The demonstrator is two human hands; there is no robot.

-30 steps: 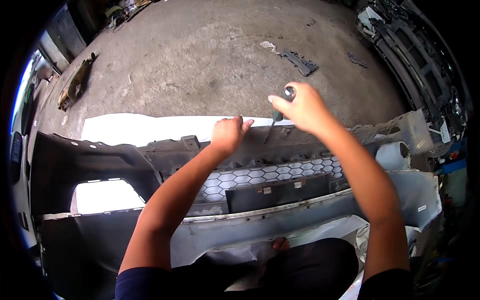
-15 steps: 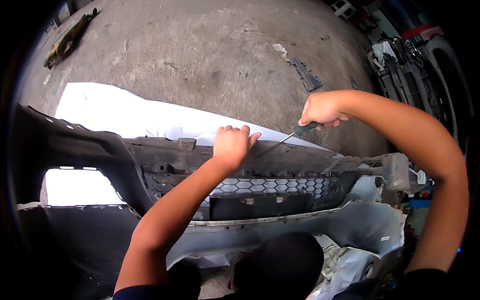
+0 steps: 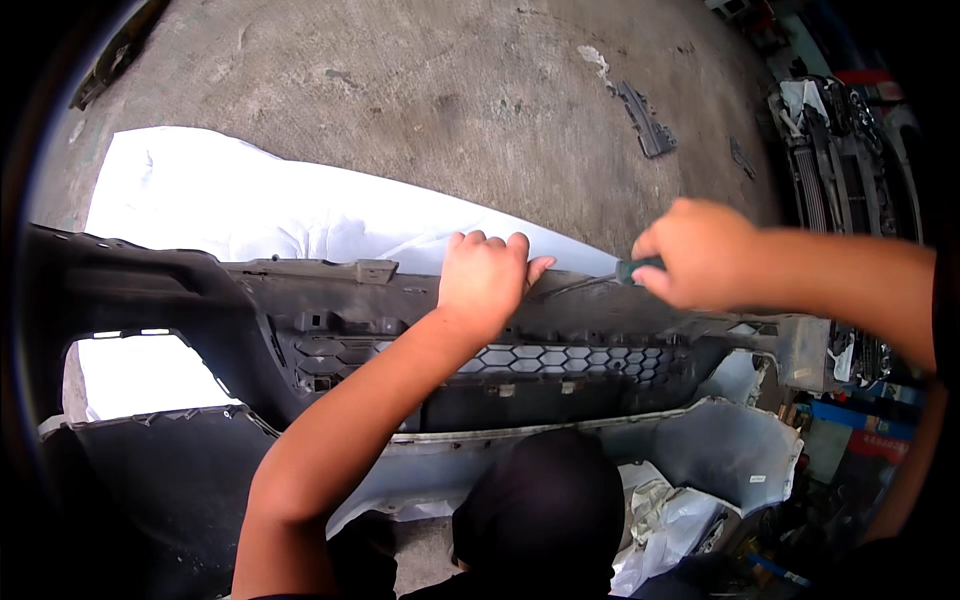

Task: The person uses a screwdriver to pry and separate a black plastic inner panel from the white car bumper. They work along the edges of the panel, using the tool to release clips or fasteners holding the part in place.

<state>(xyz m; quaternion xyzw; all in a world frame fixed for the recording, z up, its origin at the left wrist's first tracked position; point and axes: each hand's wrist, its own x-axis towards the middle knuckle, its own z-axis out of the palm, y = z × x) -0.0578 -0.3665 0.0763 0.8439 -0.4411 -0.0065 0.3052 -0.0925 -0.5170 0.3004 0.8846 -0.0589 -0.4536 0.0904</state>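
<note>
L hand (image 3: 485,275) grasping far edge of dark car bumper (image 3: 585,315), which spans near side l. to r.; R hand (image 3: 695,258) clenched on green-handled screwdriver (image 3: 629,271), shaft angled l. over bumper's far panel. White sheet (image 3: 270,200) beyond, on flr (image 3: 420,100).

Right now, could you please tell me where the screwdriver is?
In the head view, right of centre, the green-handled screwdriver is in the right grip, pointing left over the bumper, toward the left grip.
</note>
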